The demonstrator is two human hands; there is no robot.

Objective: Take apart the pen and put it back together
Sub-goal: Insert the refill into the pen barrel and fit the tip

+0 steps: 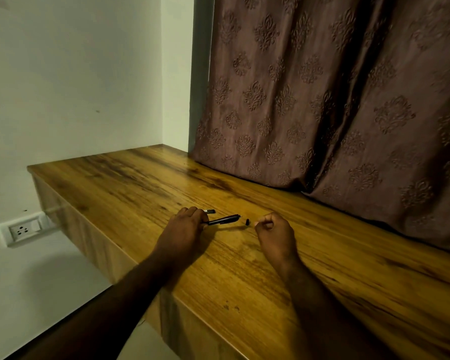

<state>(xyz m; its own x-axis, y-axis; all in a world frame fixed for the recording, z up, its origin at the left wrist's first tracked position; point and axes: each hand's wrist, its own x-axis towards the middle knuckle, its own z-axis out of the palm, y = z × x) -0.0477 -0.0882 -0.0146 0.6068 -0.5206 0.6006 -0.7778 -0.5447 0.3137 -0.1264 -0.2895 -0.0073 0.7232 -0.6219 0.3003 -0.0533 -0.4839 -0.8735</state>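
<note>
A black pen barrel (224,219) sticks out to the right of my left hand (186,224), which grips its near end just above the wooden shelf (244,268). A small dark pen part (210,211) lies on the wood just beyond my left fingers. Another small black piece (247,221) rests on the wood between the barrel's tip and my right hand (274,233). My right hand is curled, thumb against fingers; whether it pinches something tiny is too small to tell.
A brown patterned curtain (335,100) hangs down onto the back of the shelf on the right. The shelf's left edge (94,242) drops off beside a white wall with a socket (22,229). Bare wood stretches toward the far left corner.
</note>
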